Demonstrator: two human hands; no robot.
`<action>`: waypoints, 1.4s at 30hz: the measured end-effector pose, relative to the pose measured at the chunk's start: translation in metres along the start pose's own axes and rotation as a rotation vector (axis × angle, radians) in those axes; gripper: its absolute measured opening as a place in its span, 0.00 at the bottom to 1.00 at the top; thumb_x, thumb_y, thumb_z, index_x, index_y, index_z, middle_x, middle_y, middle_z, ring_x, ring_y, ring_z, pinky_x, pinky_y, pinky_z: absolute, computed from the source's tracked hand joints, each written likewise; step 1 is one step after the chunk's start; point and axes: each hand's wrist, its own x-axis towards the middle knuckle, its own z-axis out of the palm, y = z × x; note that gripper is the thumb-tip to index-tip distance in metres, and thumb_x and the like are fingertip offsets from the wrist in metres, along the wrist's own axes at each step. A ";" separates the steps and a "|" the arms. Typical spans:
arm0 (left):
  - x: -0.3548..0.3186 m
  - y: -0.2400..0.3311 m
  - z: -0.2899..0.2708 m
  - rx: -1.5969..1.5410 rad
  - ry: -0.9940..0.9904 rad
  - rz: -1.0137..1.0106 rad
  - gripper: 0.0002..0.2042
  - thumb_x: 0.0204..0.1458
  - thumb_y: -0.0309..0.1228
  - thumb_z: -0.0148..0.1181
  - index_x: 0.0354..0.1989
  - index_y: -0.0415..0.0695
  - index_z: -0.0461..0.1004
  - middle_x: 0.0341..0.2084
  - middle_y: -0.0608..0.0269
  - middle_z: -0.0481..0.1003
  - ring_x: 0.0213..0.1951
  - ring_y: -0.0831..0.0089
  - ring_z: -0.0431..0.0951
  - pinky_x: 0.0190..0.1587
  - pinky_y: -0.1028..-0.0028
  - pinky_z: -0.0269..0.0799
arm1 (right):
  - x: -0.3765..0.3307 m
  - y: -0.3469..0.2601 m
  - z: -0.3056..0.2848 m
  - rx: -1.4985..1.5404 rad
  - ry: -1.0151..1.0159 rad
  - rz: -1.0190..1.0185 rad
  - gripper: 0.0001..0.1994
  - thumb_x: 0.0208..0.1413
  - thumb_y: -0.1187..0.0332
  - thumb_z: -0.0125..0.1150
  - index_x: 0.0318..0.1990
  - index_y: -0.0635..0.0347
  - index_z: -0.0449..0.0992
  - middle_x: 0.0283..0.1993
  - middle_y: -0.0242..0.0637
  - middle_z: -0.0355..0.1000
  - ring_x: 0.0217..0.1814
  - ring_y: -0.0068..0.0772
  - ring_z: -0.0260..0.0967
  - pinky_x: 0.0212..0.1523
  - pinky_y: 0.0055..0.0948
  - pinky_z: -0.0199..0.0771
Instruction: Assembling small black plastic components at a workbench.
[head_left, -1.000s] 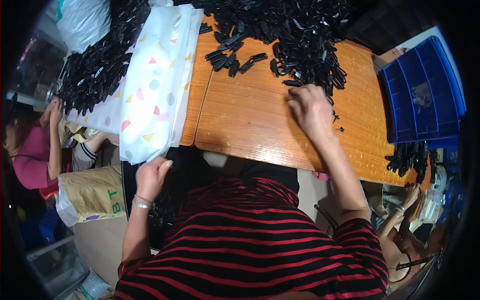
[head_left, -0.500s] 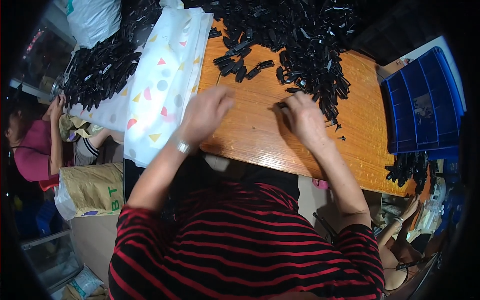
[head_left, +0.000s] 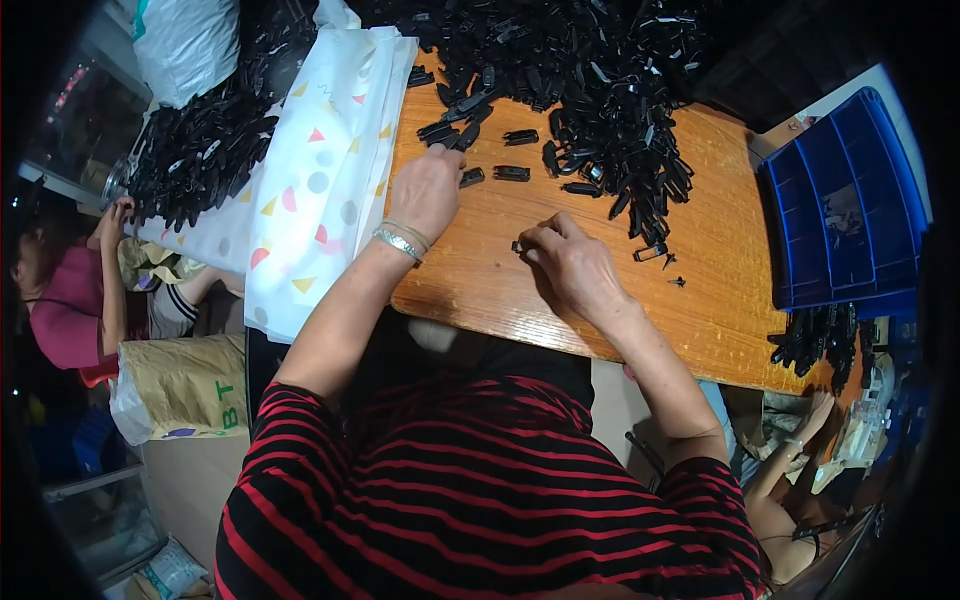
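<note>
My right hand [head_left: 575, 262] pinches a small black plastic part [head_left: 517, 246] just above the wooden table [head_left: 600, 320]. My left hand [head_left: 426, 190] is closed, fingers curled down at the near edge of some loose black parts [head_left: 448, 134]. One short black part [head_left: 471, 177] lies right against its thumb side; what its fingertips hold is hidden. Between the hands and the large heap, two separate black parts [head_left: 511, 173] rest on the wood. The heap of black plastic parts [head_left: 620, 110] spreads across the far side of the table.
A white patterned sheet [head_left: 310, 190] hangs over the table's left edge, with another black pile [head_left: 195, 165] beyond it. At right stands a blue crate [head_left: 850, 200]. Tiny black pieces [head_left: 678, 282] lie right of my right hand. People sit at left and lower right.
My right hand has come left and nearer to me with its part. The left hand has moved farther out to the loose parts. Some parts before the heap now lie differently.
</note>
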 end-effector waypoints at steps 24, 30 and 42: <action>-0.039 0.037 -0.023 -1.375 -0.200 -0.238 0.16 0.56 0.23 0.60 0.52 0.35 0.73 0.37 0.65 0.77 0.28 0.85 0.74 0.31 0.85 0.71 | 0.029 -0.037 0.005 0.393 0.459 0.082 0.08 0.54 0.75 0.63 0.42 0.65 0.74 0.32 0.35 0.70 0.28 0.22 0.70 0.29 0.21 0.69; -0.049 0.036 -0.011 -1.366 -0.161 -0.232 0.16 0.57 0.23 0.58 0.54 0.35 0.72 0.34 0.67 0.76 0.28 0.85 0.72 0.31 0.84 0.70 | 0.026 -0.035 0.010 0.319 0.462 0.040 0.09 0.52 0.75 0.64 0.40 0.64 0.75 0.31 0.38 0.69 0.27 0.28 0.70 0.27 0.24 0.69; -0.067 0.050 0.004 -1.458 -0.162 -0.224 0.12 0.65 0.36 0.47 0.39 0.39 0.72 0.27 0.71 0.71 0.27 0.87 0.68 0.29 0.85 0.65 | 0.012 -0.054 0.039 0.253 0.523 0.074 0.20 0.46 0.72 0.67 0.47 0.62 0.68 0.38 0.44 0.66 0.35 0.44 0.69 0.32 0.35 0.71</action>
